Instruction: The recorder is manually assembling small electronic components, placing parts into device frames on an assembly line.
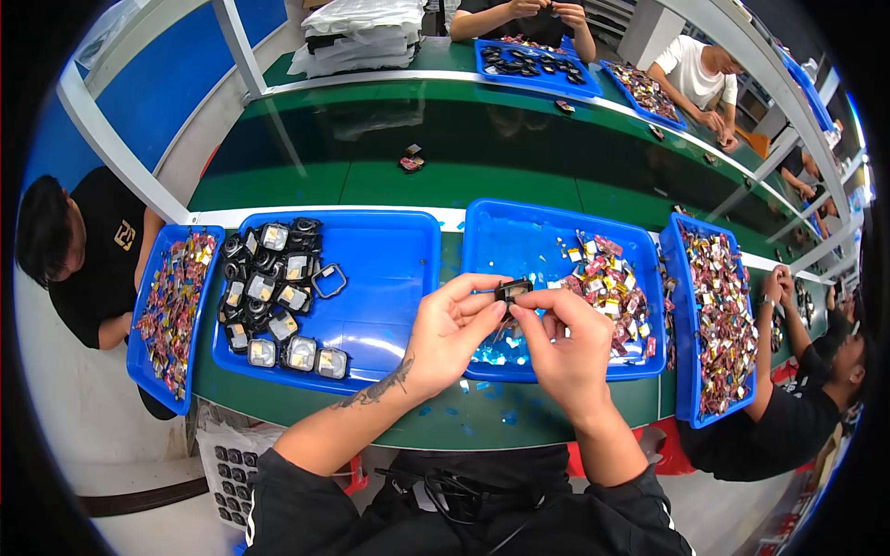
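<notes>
Between my two hands is a small black squarish case (513, 289), held up over the inner edges of two blue trays. My left hand (452, 326) pinches its left side with thumb and fingers. The fingers of my right hand (564, 347) close on its lower right corner; what lies under those fingertips is hidden. Below and to the left, a blue tray (394, 278) holds many black cases with clear or pale faces (278, 296) and a loose black frame (329, 281). The blue tray at right (510, 221) holds small red, yellow and white parts (607, 283) and scattered bluish film bits.
Narrow blue trays of small coloured parts stand at far left (176, 315) and far right (714, 324). Beyond a white rail runs a green conveyor belt (482, 139) carrying a few parts. Several people work nearby. A pale tray of black pieces (232, 473) sits below the bench.
</notes>
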A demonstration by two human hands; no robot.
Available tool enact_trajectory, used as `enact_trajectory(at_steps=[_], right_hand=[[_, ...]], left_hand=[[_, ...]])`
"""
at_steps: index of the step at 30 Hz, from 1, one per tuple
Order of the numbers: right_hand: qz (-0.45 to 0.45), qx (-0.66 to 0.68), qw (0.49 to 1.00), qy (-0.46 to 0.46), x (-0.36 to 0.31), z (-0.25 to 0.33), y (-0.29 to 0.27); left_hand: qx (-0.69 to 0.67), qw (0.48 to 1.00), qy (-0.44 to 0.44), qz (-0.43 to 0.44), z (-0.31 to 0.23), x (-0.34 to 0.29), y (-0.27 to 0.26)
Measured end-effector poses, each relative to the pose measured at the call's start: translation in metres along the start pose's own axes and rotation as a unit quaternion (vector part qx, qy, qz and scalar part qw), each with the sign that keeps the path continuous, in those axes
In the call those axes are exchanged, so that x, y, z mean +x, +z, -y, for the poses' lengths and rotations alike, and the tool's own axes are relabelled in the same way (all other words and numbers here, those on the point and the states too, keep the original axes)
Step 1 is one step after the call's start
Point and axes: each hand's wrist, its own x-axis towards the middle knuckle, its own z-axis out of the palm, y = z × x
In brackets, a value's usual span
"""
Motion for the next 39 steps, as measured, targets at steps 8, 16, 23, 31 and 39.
enact_trajectory(at_steps=[8, 16, 23, 31, 39], right_hand=[[0.030, 0.007, 0.999, 0.039, 0.005, 0.000, -0.003], [0.028, -0.001, 0.999, 0.038, 0.005, 0.000, -0.004], [-0.002, 0.024, 1.000, -0.017, 0.003, -0.007, -0.003], [0.010, 0.007, 0.999, 0.045, 0.001, 0.003, -0.005], [0.004, -0.063, 0.998, -0.026, 0.003, -0.002, -0.005]], left_hand=[[0.002, 1.000, 0.004, 0.011, 0.005, 0.002, 0.002], [0.022, 1.000, 0.002, 0.020, 0.007, 0.000, 0.002], [-0.002, 1.000, 0.005, 0.016, 0.007, -0.002, 0.006], [-0.018, 1.000, 0.005, 0.021, 0.008, -0.002, 0.005], [-0.020, 0.999, 0.003, 0.038, 0.011, -0.004, 0.007]])
